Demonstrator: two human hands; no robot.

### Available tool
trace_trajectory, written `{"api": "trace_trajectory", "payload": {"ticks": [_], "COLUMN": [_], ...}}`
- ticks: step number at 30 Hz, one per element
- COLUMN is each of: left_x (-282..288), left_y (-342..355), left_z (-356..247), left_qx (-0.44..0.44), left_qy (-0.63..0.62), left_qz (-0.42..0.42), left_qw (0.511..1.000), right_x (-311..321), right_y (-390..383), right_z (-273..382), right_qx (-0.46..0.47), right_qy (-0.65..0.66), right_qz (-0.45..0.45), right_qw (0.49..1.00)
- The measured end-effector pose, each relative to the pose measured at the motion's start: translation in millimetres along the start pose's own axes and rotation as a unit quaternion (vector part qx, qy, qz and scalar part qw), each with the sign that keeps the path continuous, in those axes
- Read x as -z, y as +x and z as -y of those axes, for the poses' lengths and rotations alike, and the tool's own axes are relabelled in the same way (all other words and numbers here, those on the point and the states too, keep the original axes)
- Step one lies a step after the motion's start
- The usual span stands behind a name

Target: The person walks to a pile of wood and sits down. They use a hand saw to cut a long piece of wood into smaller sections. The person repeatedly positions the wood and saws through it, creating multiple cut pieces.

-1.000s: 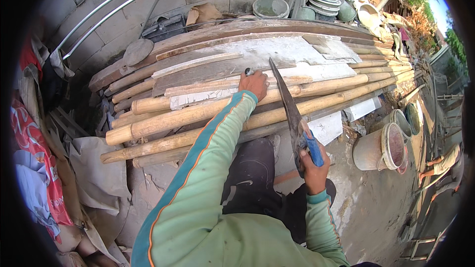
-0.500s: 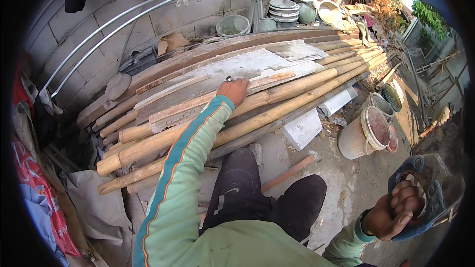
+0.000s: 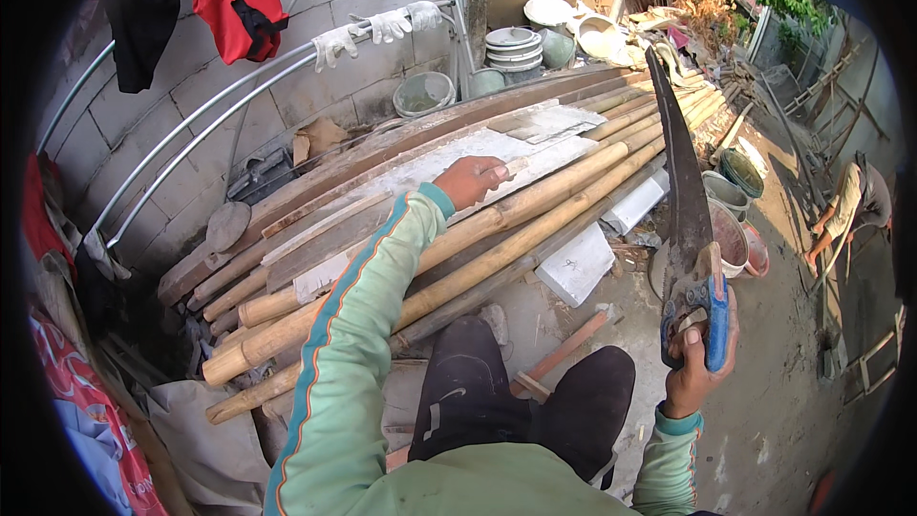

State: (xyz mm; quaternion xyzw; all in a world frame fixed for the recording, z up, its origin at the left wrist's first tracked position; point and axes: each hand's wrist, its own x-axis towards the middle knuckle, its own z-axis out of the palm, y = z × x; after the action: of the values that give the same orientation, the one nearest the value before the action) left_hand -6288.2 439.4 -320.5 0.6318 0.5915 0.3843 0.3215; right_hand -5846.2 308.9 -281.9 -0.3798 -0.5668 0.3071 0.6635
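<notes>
My right hand (image 3: 702, 363) is closed round the blue handle of a handsaw (image 3: 690, 196). The saw's dark, worn blade points up and away from me. My left hand (image 3: 471, 182) is closed over the stacked timber, with the pale end of a wooden strip (image 3: 519, 166) showing past its fingers. My left forearm hides most of that strip. Under the hand lie pale boards (image 3: 478, 148) and long bamboo poles (image 3: 525, 212), running from near left to far right.
Buckets (image 3: 728, 239) stand right of the poles, behind the saw. A pale block (image 3: 576, 265) lies beside the poles. Gloves (image 3: 390, 29) and a red garment (image 3: 234, 0) hang on metal rails by the block wall. Another person (image 3: 855, 201) bends down at the far right.
My right hand has brought the saw inward and up, so its blade now shows. The left hand has moved slightly right, and the strip has shifted from its place on the boards.
</notes>
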Motion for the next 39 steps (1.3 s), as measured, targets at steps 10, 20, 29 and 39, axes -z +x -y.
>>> {"api": "trace_trajectory", "payload": {"ticks": [10, 20, 29, 39], "left_x": [136, 160, 155, 128], "left_y": [-64, -76, -92, -129], "left_z": [57, 214, 277, 230], "left_qx": [0.055, 0.212, 0.412, 0.215], "left_qy": [0.431, 0.440, 0.446, 0.366], "left_qz": [-0.058, -0.079, 0.034, -0.005], "left_qw": [0.899, 0.869, 0.793, 0.906], "right_x": [112, 235, 307, 372], "right_y": [-16, -130, -349, -444], "right_z": [-44, -140, -176, -223], "right_qx": [0.029, -0.165, -0.323, -0.354], "right_qy": [-0.217, -0.527, -0.595, -0.523], "right_qz": [-0.007, 0.093, 0.189, 0.254], "right_qw": [0.976, 0.829, 0.712, 0.732]}}
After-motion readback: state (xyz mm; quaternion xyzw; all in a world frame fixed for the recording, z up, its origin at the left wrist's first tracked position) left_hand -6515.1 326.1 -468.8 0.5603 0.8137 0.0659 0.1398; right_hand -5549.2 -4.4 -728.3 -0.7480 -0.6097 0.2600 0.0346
